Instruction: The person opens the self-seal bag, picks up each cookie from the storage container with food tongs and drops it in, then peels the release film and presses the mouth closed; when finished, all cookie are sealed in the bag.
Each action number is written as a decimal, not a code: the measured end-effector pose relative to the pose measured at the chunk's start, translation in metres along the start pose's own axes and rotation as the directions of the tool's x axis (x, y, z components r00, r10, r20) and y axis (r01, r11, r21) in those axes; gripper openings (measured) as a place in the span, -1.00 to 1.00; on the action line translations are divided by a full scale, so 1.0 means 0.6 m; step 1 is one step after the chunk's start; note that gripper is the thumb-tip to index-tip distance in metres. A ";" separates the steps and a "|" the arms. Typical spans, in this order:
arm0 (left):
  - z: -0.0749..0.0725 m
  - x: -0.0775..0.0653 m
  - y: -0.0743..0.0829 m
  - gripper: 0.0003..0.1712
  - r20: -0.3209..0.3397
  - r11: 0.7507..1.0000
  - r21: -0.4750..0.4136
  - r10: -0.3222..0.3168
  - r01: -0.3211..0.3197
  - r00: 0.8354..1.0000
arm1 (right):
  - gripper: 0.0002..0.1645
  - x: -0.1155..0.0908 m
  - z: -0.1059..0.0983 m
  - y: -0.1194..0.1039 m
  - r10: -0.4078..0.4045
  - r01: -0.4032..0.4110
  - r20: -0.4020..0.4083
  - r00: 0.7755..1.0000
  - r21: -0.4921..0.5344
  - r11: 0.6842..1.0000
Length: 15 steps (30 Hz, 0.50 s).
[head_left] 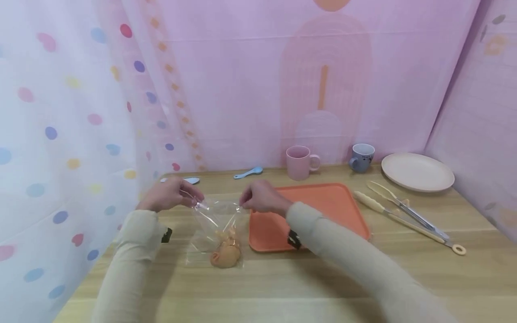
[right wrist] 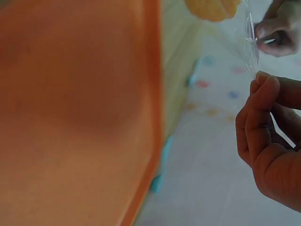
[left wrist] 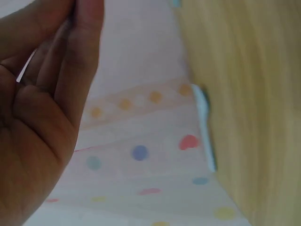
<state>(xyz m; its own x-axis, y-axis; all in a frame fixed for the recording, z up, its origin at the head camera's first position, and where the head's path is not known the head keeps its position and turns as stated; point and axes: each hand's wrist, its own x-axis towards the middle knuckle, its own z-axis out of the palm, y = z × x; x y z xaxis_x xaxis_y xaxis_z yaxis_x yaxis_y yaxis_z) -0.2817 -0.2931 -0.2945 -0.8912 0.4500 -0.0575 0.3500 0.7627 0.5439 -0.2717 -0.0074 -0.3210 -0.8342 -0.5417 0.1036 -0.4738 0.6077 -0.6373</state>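
Note:
A clear plastic bag [head_left: 212, 220] hangs between my two hands over the wooden table, its lower end at the tabletop. Inside its bottom lie orange-tan, rounded items [head_left: 226, 255]; their exact kind is hard to tell. My left hand [head_left: 171, 195] pinches the bag's upper left edge. Opposite it, my right hand [head_left: 264, 197] pinches the upper right edge between thumb and fingers. The right wrist view shows the bag's film [right wrist: 250, 44] stretched between both hands. In the left wrist view the left fingertips are cut off at the top.
An orange tray [head_left: 311, 215] lies under and beside my right forearm. Two light-blue spoons [head_left: 248, 173] lie along the back edge. Farther right stand a pink mug [head_left: 298, 163], a blue-grey mug [head_left: 362, 158], a cream plate [head_left: 418, 172] and cream-handled tongs [head_left: 408, 220].

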 end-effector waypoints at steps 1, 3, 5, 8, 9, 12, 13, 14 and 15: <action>0.005 0.013 -0.013 -0.74 0.006 0.999 0.033 -0.007 0.007 1.000 | -0.91 0.018 0.008 0.006 0.007 -0.008 -0.005 1.000 -0.054 0.998; 0.018 0.036 -0.033 -0.73 0.016 0.998 0.065 -0.010 0.009 1.000 | -0.89 0.046 0.023 0.020 0.013 -0.017 -0.026 1.000 -0.159 0.987; 0.031 0.053 -0.047 -0.74 0.016 0.998 0.062 -0.007 0.006 1.000 | -0.86 0.063 0.034 0.029 0.034 -0.043 -0.045 0.998 -0.218 0.975; 0.047 0.072 -0.062 -0.81 -0.042 0.990 0.136 -0.034 0.039 0.999 | -0.85 0.075 0.044 0.034 0.075 -0.090 -0.072 0.995 -0.234 0.968; 0.051 0.077 -0.066 -0.82 -0.063 0.983 0.176 -0.034 0.044 0.997 | -0.85 0.076 0.046 0.033 0.078 -0.097 -0.085 0.993 -0.240 0.966; 0.057 0.089 -0.067 -0.83 -0.098 0.959 0.282 -0.013 0.040 0.995 | -0.79 0.079 0.048 0.029 0.110 -0.124 -0.077 0.991 -0.222 0.967; 0.056 0.092 -0.063 -0.84 -0.097 0.949 0.313 -0.016 0.046 0.995 | -0.82 0.078 0.047 0.028 0.119 -0.133 -0.078 0.990 -0.214 0.968; 0.056 0.093 -0.057 -0.82 -0.086 0.940 0.336 -0.034 0.061 0.996 | -0.86 0.077 0.047 0.028 0.121 -0.135 -0.079 0.990 -0.213 0.968; 0.055 0.093 -0.051 -0.80 -0.073 0.929 0.360 -0.062 0.084 0.995 | -0.91 0.075 0.044 0.028 0.122 -0.134 -0.070 0.990 -0.220 0.966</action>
